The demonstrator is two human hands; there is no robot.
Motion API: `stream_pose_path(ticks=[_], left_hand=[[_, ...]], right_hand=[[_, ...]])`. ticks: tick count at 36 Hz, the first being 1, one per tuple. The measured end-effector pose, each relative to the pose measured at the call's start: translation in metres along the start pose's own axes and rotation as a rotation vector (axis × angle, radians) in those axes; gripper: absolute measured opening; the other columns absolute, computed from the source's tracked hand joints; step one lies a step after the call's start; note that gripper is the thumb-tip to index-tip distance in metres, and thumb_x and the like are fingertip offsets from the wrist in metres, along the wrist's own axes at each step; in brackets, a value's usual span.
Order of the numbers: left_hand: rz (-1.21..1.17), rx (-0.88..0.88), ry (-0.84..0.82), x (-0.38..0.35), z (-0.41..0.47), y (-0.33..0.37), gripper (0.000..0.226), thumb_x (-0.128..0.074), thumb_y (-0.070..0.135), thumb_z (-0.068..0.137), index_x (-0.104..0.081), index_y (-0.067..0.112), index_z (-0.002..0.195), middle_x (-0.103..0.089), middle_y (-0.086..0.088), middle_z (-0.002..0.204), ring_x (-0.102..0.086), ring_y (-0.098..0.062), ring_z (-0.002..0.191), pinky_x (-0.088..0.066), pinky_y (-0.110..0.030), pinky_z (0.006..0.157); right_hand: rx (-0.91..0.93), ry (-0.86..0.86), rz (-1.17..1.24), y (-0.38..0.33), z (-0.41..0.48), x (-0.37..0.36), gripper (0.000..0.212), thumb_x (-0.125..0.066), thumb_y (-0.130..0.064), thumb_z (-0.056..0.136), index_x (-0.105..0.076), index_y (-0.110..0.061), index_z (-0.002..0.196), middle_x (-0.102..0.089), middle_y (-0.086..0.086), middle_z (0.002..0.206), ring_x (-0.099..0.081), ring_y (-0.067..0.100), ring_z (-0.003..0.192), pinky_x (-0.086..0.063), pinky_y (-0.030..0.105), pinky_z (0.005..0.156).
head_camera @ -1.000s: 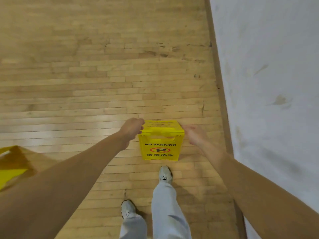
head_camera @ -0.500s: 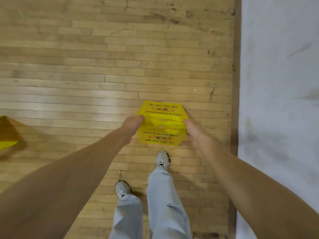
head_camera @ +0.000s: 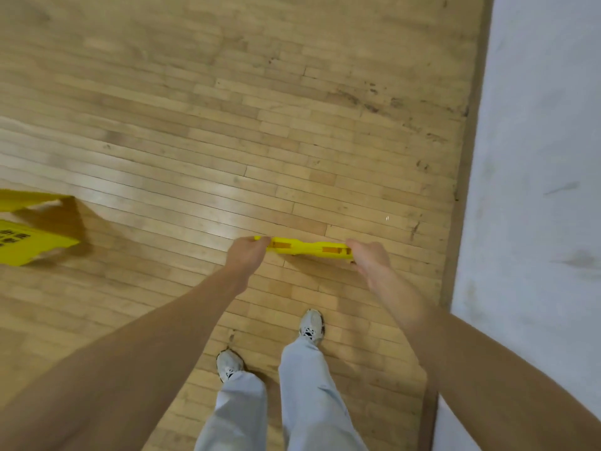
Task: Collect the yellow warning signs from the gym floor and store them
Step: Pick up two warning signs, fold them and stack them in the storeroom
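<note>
A yellow warning sign (head_camera: 307, 248) hangs above the wooden floor in front of me, folded flat so that only its narrow top edge shows. My left hand (head_camera: 247, 255) grips its left end with curled fingers. At the right end my right hand (head_camera: 369, 260) holds it the same way. A second yellow warning sign (head_camera: 29, 239) with black lettering stands open on the floor at the far left, partly cut off by the frame.
A grey wall (head_camera: 536, 190) with a brown baseboard (head_camera: 461, 177) runs along the right side. My two feet in white shoes (head_camera: 312, 323) stand on the wooden plank floor (head_camera: 195, 125) just below the held sign.
The sign stood open with its NO PARKING face showing; both hands have lifted it and folded its panels together, so it is now flat and seen edge-on.
</note>
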State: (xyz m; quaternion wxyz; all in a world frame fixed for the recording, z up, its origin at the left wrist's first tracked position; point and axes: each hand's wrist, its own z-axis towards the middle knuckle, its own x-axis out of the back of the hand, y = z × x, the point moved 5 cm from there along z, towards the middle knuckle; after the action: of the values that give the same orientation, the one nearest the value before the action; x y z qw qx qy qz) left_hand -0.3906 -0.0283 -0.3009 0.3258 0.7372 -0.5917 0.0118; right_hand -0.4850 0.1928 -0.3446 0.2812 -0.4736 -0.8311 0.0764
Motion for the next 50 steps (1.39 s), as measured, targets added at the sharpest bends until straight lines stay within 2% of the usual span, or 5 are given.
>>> stream_pose_path(ticks=[8,18,33,42,50], left_hand=[[-0.141,-0.111,0.172,0.116,-0.039,-0.016,0.025,-0.053,0.038,0.092,-0.059,0.014,0.091,-0.056,-0.008,0.091,-0.05,-0.022,0.08,-0.038,-0.029,0.064],[-0.26,-0.193,0.424,0.292,-0.082,-0.101,0.047,-0.055,0.051,0.088,-0.066,0.005,0.087,-0.06,-0.011,0.082,-0.055,-0.026,0.079,-0.039,-0.033,0.059],[-0.423,-0.141,0.67,0.521,-0.141,-0.24,0.047,-0.06,0.048,0.087,-0.071,0.003,0.096,-0.067,-0.014,0.097,-0.061,-0.031,0.097,-0.039,-0.031,0.072],[-0.502,-0.096,0.835,0.618,-0.166,-0.291,0.043,-0.059,0.05,0.086,-0.065,0.008,0.078,-0.055,-0.006,0.068,-0.052,-0.023,0.073,-0.033,-0.029,0.051],[-0.495,-0.007,0.888,0.697,-0.123,-0.303,0.041,-0.063,0.05,0.084,-0.063,0.009,0.076,-0.055,-0.004,0.066,-0.05,-0.019,0.061,-0.039,-0.032,0.061]], right_hand=[[0.198,-0.039,-0.146,-0.055,-0.092,-0.062,0.053,-0.062,-0.054,0.081,-0.069,-0.005,0.101,-0.068,0.011,0.106,-0.067,0.032,0.1,-0.053,0.044,0.093],[0.592,-0.061,-0.519,-0.105,-0.239,-0.194,0.069,-0.048,-0.071,0.083,-0.07,-0.006,0.079,-0.071,0.018,0.099,-0.067,0.036,0.097,-0.051,0.042,0.086],[0.876,-0.189,-0.504,-0.12,-0.417,-0.401,0.064,-0.058,-0.066,0.08,-0.068,-0.005,0.066,-0.073,0.014,0.08,-0.071,0.033,0.081,-0.055,0.047,0.082],[0.969,-0.355,-0.543,-0.135,-0.48,-0.51,0.066,-0.057,-0.064,0.082,-0.069,0.0,0.072,-0.073,0.014,0.08,-0.071,0.033,0.078,-0.057,0.05,0.079],[0.955,-0.435,-0.467,-0.162,-0.477,-0.606,0.063,-0.057,-0.062,0.083,-0.069,-0.001,0.069,-0.072,0.014,0.074,-0.07,0.03,0.078,-0.059,0.051,0.075]])
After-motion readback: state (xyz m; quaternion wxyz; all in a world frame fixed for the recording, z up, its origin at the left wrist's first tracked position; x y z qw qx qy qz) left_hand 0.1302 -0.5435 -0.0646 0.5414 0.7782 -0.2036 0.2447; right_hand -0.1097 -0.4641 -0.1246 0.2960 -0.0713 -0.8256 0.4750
